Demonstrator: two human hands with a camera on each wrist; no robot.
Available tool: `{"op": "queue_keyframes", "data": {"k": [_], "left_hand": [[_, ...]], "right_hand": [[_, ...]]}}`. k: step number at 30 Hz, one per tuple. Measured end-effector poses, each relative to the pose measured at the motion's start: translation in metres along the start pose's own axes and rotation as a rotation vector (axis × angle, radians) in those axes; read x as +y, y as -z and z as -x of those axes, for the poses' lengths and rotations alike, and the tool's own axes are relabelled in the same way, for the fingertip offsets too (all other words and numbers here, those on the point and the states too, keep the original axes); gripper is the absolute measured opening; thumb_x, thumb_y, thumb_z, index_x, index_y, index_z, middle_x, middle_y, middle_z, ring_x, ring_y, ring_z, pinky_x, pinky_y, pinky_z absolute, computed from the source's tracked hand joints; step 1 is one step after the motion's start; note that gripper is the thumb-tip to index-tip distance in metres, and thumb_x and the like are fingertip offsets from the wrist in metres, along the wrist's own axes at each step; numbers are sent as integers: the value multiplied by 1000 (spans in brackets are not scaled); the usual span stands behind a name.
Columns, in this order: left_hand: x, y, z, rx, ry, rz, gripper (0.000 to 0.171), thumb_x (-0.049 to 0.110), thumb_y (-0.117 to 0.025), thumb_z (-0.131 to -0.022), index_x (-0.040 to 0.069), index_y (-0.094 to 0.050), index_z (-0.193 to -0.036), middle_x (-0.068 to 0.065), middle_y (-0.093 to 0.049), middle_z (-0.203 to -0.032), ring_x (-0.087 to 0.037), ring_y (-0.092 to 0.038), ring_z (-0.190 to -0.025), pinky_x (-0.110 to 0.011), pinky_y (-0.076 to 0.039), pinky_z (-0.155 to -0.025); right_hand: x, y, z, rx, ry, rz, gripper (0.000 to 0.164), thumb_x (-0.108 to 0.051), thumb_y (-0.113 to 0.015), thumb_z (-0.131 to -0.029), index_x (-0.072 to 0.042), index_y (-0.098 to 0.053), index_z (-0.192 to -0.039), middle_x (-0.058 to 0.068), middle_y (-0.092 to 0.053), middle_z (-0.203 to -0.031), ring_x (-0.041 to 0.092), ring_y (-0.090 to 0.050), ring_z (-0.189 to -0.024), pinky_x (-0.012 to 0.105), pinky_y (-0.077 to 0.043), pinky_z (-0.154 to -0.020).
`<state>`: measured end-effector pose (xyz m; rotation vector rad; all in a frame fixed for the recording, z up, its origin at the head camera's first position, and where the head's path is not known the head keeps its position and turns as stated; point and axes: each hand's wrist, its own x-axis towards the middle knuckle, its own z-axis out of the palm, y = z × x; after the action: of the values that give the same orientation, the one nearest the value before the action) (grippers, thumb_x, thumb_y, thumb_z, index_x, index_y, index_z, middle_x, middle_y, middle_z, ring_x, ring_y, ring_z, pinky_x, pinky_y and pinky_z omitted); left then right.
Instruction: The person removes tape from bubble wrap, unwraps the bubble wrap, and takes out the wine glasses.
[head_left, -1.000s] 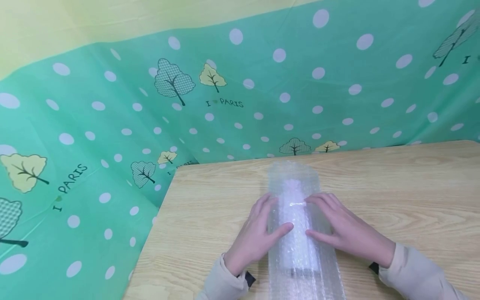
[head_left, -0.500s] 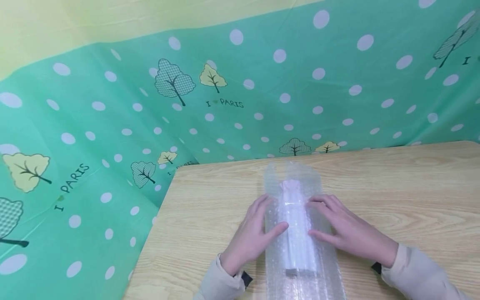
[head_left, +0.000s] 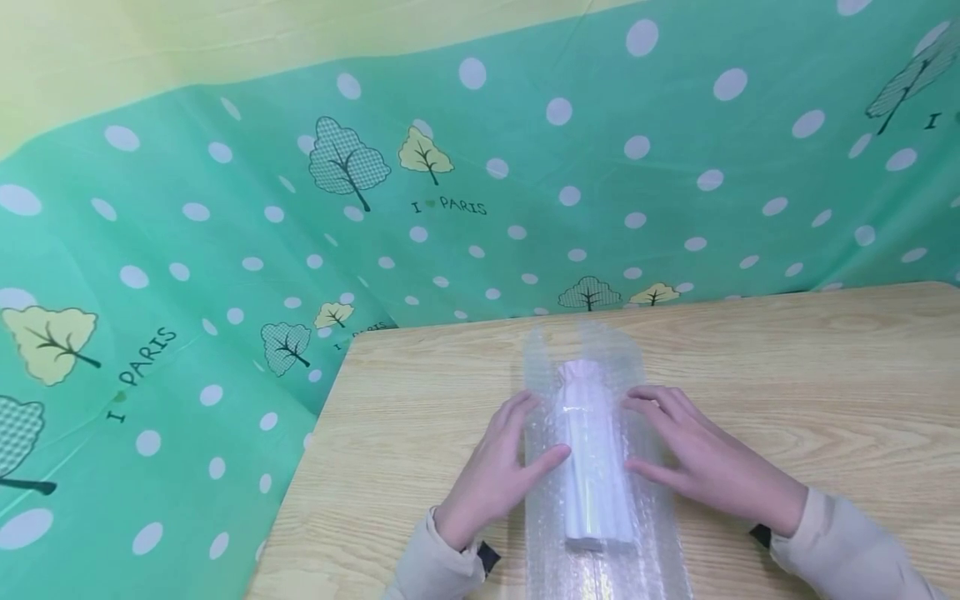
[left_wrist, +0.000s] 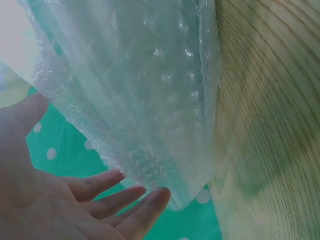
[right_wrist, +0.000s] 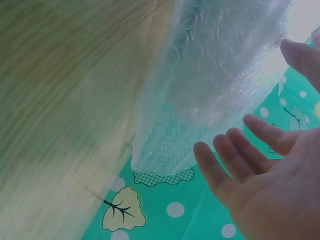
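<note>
A white ribbed vase-shaped object [head_left: 596, 475] with a narrow ruffled neck lies lengthwise under clear bubble wrap [head_left: 542, 517] in the head view. My left hand [head_left: 498, 467] is at the wrap's left side, thumb over it and fingertips at its edge. On the other side, my right hand [head_left: 705, 458] has its fingertips and thumb near the object's right flank. Both wrist views show relaxed, spread fingers beside the wrap's bubbled sides. The far end of the wrap stands up in two loose flaps beyond the neck.
The wooden table [head_left: 825, 375] extends to both sides of the wrap. Behind and left of it hangs a green dotted curtain [head_left: 510, 183] printed with trees. Dark bands [head_left: 487, 557] show at the sleeve cuffs.
Both hands have drawn slightly apart. The wrap's left edge has spread leftward, its far flaps have parted, and the white object shows more clearly through it.
</note>
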<state>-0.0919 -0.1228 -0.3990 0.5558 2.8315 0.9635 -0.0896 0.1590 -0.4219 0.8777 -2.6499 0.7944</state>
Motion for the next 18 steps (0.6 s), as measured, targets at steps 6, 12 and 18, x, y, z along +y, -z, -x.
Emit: {"op": "queue_keyframes", "data": {"k": [6,12,18], "left_hand": [[-2,1,0,-1,4,1,85,70,-47,-92,15,-33,-154,-4,-27,-162,-27,-31,-146,-53,-32,-117],[-3,1,0,-3,25,12,84,69,-50,-91,17,-32,-154,-1,-26,-163,-24,-30,-147,-52,-31,-118],[-2,2,0,-10,21,20,83,68,-50,-92,17,-32,-155,-3,-26,-163,-27,-32,-146,-54,-33,-117]], "right_hand": [[1,0,2,1,10,15,68,-39,-75,-88,-3,-48,-140,6,-47,-140,22,-48,-125,47,-52,-99],[2,0,3,-7,35,12,74,-31,-77,-86,-8,-43,-148,8,-43,-147,25,-46,-129,50,-52,-99],[-1,-1,2,-35,124,53,77,-20,-72,-85,-21,-37,-154,8,-36,-158,31,-37,-141,44,-36,-117]]}}
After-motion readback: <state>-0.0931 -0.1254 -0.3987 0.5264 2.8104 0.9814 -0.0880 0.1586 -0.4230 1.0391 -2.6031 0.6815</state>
